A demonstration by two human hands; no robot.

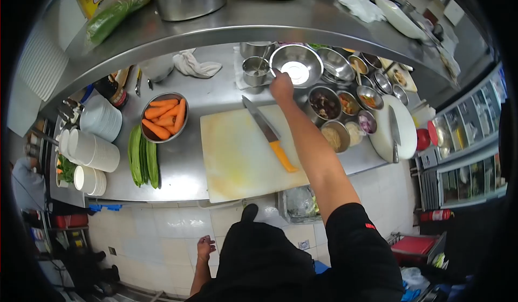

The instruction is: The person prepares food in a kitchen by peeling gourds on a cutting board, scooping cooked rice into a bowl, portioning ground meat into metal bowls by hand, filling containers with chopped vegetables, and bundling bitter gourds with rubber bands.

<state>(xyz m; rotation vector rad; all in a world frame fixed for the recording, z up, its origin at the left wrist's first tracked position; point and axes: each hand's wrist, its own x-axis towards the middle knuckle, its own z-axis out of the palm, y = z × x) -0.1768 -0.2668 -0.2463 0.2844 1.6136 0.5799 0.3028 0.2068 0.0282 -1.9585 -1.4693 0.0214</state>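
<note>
My right hand (pixel 281 88) reaches across the counter, its fingers closed at the near left rim of a shiny metal bowl (pixel 297 81). Just left of that hand stands a small metal pot (pixel 255 71) with a utensil in it. My left hand (pixel 205 246) hangs low beside my body, its fingers loosely apart and nothing visible in them. Below my right forearm lies a large white cutting board (pixel 237 156). On it rests a knife (pixel 268 132) with a yellow handle pointing toward me.
Carrots (pixel 167 117) fill a metal bowl at left, beside long green gourds (pixel 143 159). Stacked white bowls (pixel 91 150) stand at the left end. Several small bowls of chopped ingredients (pixel 325 102) crowd the right. A steel shelf (pixel 216 29) overhangs the back. A second knife (pixel 395 129) lies on a round board.
</note>
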